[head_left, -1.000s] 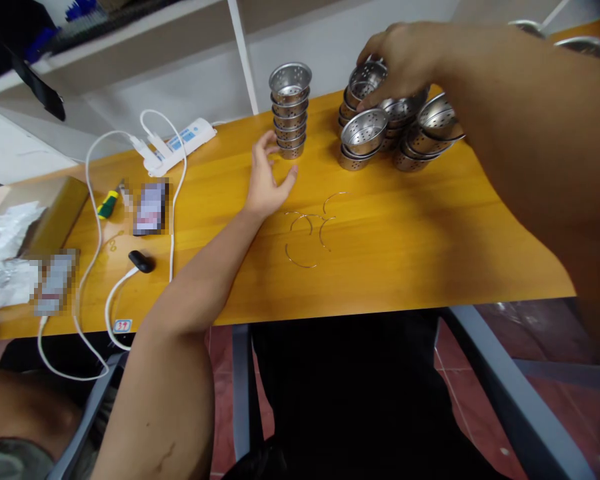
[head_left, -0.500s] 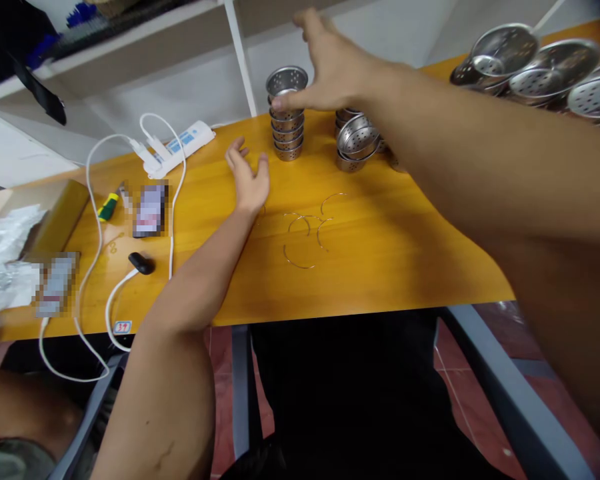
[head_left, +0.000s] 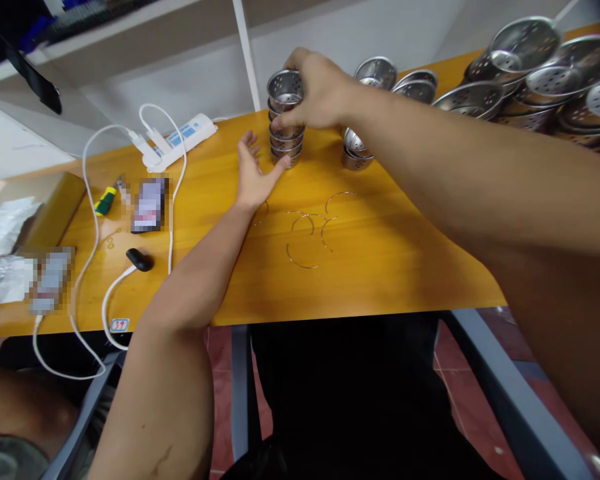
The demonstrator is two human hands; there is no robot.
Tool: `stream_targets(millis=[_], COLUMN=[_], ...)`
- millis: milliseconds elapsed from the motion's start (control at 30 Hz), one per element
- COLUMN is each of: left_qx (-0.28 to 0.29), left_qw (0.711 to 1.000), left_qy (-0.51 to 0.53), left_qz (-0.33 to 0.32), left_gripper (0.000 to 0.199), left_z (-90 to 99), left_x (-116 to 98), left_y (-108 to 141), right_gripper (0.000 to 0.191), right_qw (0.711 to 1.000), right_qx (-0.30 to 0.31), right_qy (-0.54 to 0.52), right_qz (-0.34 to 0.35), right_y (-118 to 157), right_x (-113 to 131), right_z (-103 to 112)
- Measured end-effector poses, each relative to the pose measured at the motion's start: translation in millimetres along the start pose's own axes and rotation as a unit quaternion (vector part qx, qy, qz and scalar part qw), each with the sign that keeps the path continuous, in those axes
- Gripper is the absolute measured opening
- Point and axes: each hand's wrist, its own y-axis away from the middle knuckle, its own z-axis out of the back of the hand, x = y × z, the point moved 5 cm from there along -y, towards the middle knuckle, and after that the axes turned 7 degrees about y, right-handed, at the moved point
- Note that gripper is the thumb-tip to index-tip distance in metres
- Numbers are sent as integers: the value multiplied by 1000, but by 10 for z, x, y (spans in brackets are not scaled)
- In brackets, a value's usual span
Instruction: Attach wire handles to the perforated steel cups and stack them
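Upper centre: right fingers [head_left: 289, 120] grip the cup stack [head_left: 286, 143], left fingers [head_left: 243, 148] spread; sideways pull could topple it.

The right grip [head_left: 323, 93] partly hides the cup stack [head_left: 285, 142], and a phone [head_left: 149, 205] is blurred.

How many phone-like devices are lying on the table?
2: one device right of the green-and-yellow handle; the other device beside the plastic packaging. Both are pixelated, and more may be hidden.
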Motion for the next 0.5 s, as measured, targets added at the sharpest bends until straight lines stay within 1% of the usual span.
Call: stream_targets(millis=[33, 67, 133, 167, 233, 300, 333, 367, 433, 467, 500], left_qx=[21, 38, 62, 71, 82, 93, 100, 107, 120, 122, 117], left_qw=[1000, 999, 998, 997, 996, 995, 994, 993, 991, 991, 992], left_qy=[7, 13, 16, 15, 17, 27, 33, 40, 46, 45, 42], left_qz=[1, 1, -1, -4, -13, -25, -30, -33, -32, -30, -31], left_gripper=[127, 124, 109, 100, 87, 83, 82, 82, 81, 79, 77], left_z=[-26, -41, -48, -45, -40, -55, -75, -99, -150, -165, -165], left_x=[-36, -71, -129, -145, -149, -125, -109, -94, -68, -61, -60], left_y=[18, 31, 43, 41, 24, 0, -9, -14, -11, -6, -1], right_gripper=[100, 98, 90, 84, 76, 69, 69, 71, 85, 91, 93], right_qw=[1000, 999, 994, 991, 983, 975, 969, 959, 938, 935, 939], right_qx=[9, 22, 35, 32, 18, 18, 31, 50, 79, 78, 55], right_qy=[-18, -39, -81, -98, -120, -148, -172, -204, -263, -271, -260], right_qz=[11, 21, 60, 87, 135, 164, 174, 188, 211, 216, 216], right_y=[8, 20, 67, 100, 167, 208, 215, 218, 217, 220, 230], right_x=[18, 35, 80, 100, 106, 65, 36, 11, -35, -59, -85], right_z=[-32, -64, -94, -87, -51, -23, -24, -30, -34, -25, 3])
